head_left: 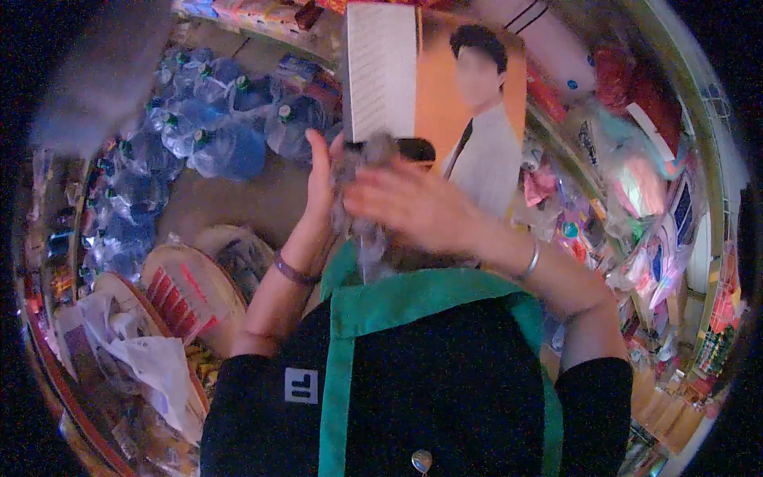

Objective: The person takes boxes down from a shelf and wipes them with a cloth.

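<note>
My left hand (321, 179) is raised with a digit stretched upward, its other fingers partly hidden behind a crumpled grey, see-through item (367, 238). Across the upper part of this item lies my right hand (417, 203), palm down, its fingers stretched out and blurred by motion. The grey item is between and around the hands, too smeared to identify. Just beyond them stands a large box or panel (381, 75) with a white side and an orange side that carries a printed picture of a person in a white shirt and dark tie.
Large clear-blue water bottles (226, 147) with green caps stand at the left. Below them are round-ended packages (191, 290) and white plastic wrap (155, 374). Colourful packaged goods (640, 187) crowd the right side. A green apron (397, 298) covers part of my black shirt.
</note>
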A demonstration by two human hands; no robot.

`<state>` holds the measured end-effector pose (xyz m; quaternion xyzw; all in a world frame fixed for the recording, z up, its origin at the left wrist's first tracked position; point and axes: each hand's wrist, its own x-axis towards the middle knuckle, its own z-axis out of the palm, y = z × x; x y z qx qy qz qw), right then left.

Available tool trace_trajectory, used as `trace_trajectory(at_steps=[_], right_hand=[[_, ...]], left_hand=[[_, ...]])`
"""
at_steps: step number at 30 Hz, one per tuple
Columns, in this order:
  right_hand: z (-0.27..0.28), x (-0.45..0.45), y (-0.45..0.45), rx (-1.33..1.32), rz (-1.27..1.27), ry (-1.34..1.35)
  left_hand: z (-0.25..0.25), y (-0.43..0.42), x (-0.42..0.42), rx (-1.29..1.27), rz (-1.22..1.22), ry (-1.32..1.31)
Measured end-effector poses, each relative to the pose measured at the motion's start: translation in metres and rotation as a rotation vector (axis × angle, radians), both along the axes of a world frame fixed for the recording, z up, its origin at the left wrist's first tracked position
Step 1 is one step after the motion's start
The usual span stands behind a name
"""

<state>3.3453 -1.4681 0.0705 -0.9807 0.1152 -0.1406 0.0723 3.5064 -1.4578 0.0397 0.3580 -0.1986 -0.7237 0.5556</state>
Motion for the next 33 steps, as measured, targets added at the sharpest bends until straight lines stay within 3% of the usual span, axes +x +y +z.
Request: trace_trajectory(at_steps=[1, 2, 4, 7, 8, 9, 11, 12, 13, 17, 20, 21, 24, 25, 27, 28, 29, 33], right_hand=[[0.009, 0.002, -0.014, -0.141, -0.075, -0.023], [0.026, 0.007, -0.033, -0.160, -0.178, 0.006], [0.044, 0.016, -0.066, -0.122, -0.401, -0.250], [0.016, 0.016, -0.050, 0.002, -0.324, -0.304], [0.015, 0.013, -0.036, 0.057, -0.250, -0.181], [0.017, 0.008, -0.012, 0.115, -0.175, -0.056], [0.018, 0.007, -0.009, 0.098, -0.097, 0.084], [0.018, 0.009, -0.024, 0.031, -0.166, -0.012], [0.020, 0.012, -0.046, -0.043, -0.240, -0.109], [0.027, 0.014, -0.102, -0.184, -0.530, -0.357], [0.006, 0.001, -0.025, 0.125, -0.262, -0.089], [0.008, -0.006, -0.007, 0.234, -0.123, 0.039], [0.007, -0.011, -0.025, -0.073, -0.038, -0.001], [0.021, -0.006, -0.042, -0.099, -0.199, 0.036], [0.046, 0.002, -0.083, -0.129, -0.386, -0.298], [0.050, 0.008, -0.097, -0.173, -0.428, -0.329], [0.052, 0.014, -0.107, -0.212, -0.468, -0.359], [0.047, -0.009, -0.109, -0.138, -0.528, -0.287]], left_hand=[[-0.005, 0.000, 0.002, 0.169, -0.001, 0.128], [-0.005, -0.001, -0.003, 0.085, 0.024, 0.066], [0.013, -0.002, -0.019, -0.087, 0.079, -0.051], [0.019, -0.002, -0.019, -0.024, 0.149, -0.001], [0.012, -0.005, -0.019, -0.037, 0.209, 0.028], [-0.001, 0.000, 0.000, 0.009, -0.025, 0.162], [0.003, -0.002, -0.001, 0.076, 0.022, 0.144], [0.009, -0.001, -0.004, 0.115, 0.039, 0.130], [0.031, -0.005, -0.019, 0.030, 0.216, -0.089], [0.007, -0.007, -0.014, -0.028, -0.009, -0.092], [0.006, -0.011, -0.012, 0.017, 0.144, 0.058], [0.008, -0.008, -0.005, -0.010, 0.073, 0.041], [0.019, -0.006, -0.010, 0.078, 0.056, -0.044], [0.015, -0.007, -0.019, -0.055, 0.157, 0.064], [0.016, -0.011, -0.025, -0.011, 0.041, -0.141], [0.016, -0.013, -0.027, 0.011, -0.013, -0.244], [0.009, -0.014, -0.025, -0.224, 0.050, -0.290], [0.013, -0.009, -0.019, -0.107, -0.012, -0.351]])
